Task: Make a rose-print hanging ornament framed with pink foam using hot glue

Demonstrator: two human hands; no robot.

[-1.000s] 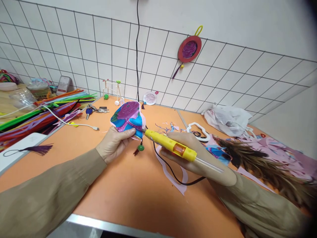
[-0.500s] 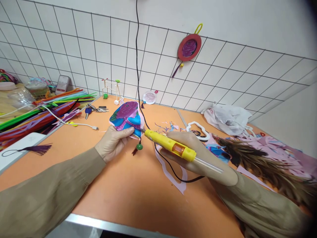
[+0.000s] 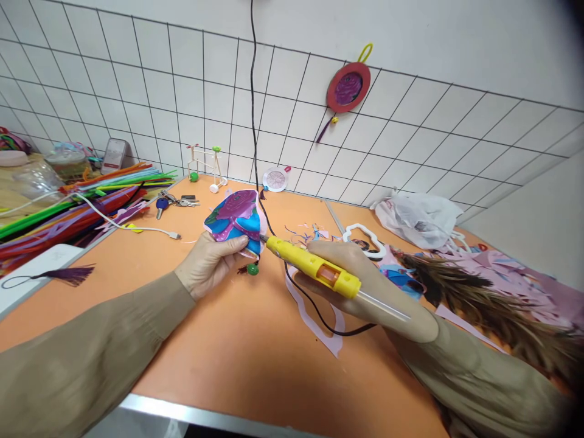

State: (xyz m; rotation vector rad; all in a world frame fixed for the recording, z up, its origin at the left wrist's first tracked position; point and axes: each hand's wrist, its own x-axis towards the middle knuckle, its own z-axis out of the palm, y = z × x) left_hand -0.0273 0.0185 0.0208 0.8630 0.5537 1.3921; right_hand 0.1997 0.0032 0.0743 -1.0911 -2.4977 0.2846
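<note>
My left hand (image 3: 212, 260) pinches the lower edge of a fabric piece (image 3: 235, 214) with a purple flower on blue and a pale pink border. From its bottom hangs a green bead (image 3: 252, 269) with a small dark tassel. In my right hand (image 3: 340, 261) is a yellow hot glue gun (image 3: 314, 266), a clear glue stick (image 3: 383, 305) sticking out of its back. The nozzle meets the right edge of the fabric piece, close to my left thumb; whether glue is coming out cannot be made out.
A black cable (image 3: 253, 91) runs down past the work. Pipe cleaners (image 3: 86, 213), keys (image 3: 171, 202) and a white charging cable (image 3: 137, 227) lie left. A pink cut-out frame (image 3: 314, 316), feathers (image 3: 483, 292), fabric scraps (image 3: 524, 283) and a plastic bag (image 3: 417, 218) lie right. A grid panel (image 3: 292, 115) stands behind.
The fabric piece has shifted slightly right and down in my left hand. The green bead has swung a little left. The glue gun stays nearly still at its edge.
</note>
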